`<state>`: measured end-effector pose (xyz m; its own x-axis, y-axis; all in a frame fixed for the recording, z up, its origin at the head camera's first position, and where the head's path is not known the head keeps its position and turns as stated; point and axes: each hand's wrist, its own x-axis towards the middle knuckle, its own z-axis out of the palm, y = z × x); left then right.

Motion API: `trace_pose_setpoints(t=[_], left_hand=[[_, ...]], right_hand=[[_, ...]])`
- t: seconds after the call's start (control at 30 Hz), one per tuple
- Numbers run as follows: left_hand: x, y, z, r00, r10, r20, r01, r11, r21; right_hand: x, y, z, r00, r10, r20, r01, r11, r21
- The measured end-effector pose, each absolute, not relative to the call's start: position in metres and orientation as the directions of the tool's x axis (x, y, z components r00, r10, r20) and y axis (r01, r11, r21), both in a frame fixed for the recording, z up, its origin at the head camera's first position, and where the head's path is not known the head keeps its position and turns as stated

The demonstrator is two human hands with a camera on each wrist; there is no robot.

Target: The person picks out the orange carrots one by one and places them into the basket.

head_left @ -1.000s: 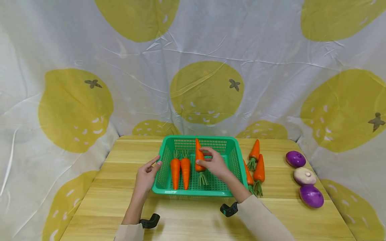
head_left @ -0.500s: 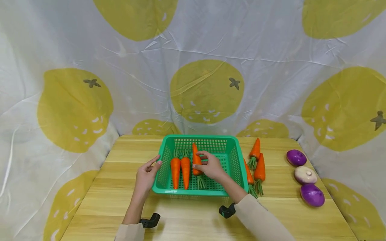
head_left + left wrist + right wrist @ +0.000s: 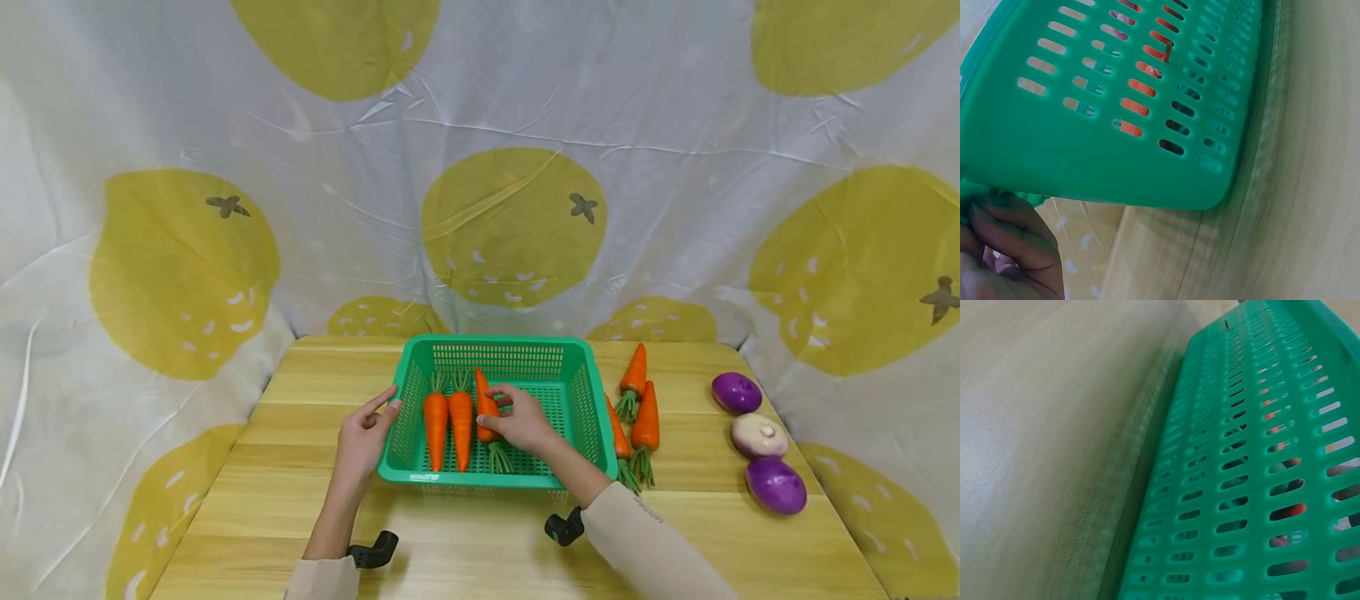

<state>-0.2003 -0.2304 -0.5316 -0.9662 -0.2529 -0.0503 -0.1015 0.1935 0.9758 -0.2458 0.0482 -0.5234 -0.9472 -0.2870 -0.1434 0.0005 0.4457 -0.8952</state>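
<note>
A green plastic basket with slotted walls stands on the wooden table. My left hand pinches its left rim between thumb and fingers; in the left wrist view, the curled fingers are at the rim. Inside the basket my right hand holds an orange carrot by its thick body, its tip toward the back and green stems toward me. To its left lie two more carrots, a left one and a middle one, stems toward the back. In the right wrist view, the basket wall hides the right hand's grip.
Right of the basket lie three carrots: a far one, a near one and one partly hidden by the rim. Farther right sit two purple round vegetables and a whitish one. A lemon-print cloth hangs behind.
The right hand has lowered the carrot and moved it left, closer to the two lying carrots, its tip now leaning left. The left hand stays at the rim.
</note>
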Motion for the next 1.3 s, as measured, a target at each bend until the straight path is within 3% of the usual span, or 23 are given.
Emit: trace_pose_setpoints(t=[0.37, 1.03, 1.3], left_hand=[[-0.2004, -0.2296, -0.5315, -0.969, -0.241, -0.053, -0.098, 0.181, 0.979], [-0.2023, -0.2285, -0.5282, -0.967, -0.248, -0.058, -0.112, 0.209, 0.972], [-0.1997, -0.2304, -0.5288, -0.971, -0.231, -0.058, -0.11, 0.221, 0.969]], right_hand=[[-0.2425, 0.0495, -0.5202, -0.941, -0.287, -0.18, 0.005, 0.52, -0.854], [-0.2442, 0.0537, -0.5203, -0.893, -0.358, -0.274, 0.055, 0.516, -0.855], [-0.2412, 0.0568, -0.5193, -0.903, -0.352, -0.246, 0.027, 0.525, -0.851]])
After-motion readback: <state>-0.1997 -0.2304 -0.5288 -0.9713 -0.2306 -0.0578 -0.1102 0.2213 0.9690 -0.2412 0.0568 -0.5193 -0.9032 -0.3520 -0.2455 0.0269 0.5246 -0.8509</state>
